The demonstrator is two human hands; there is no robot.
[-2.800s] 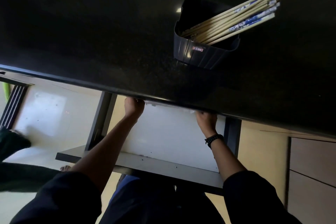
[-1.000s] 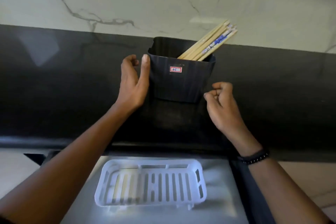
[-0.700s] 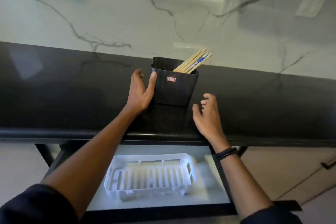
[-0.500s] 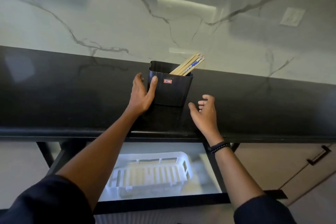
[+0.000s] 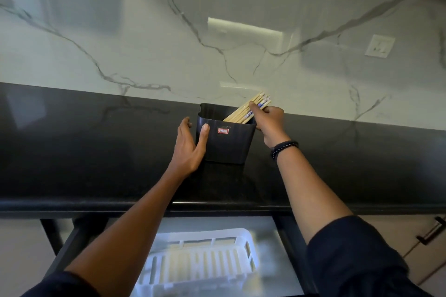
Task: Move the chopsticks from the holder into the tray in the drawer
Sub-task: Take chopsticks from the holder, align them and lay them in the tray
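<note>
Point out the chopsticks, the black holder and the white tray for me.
chopsticks [image 5: 237,114]: head view, on the bare wooden shafts just above the rim.
black holder [image 5: 226,147]: head view, on the middle of its front wall.
white tray [image 5: 198,236]: head view, on its far rim, down in the drawer.

One holder [image 5: 229,147], one tray [image 5: 217,234] — chopsticks [image 5: 237,114] bunched, uncountable
</note>
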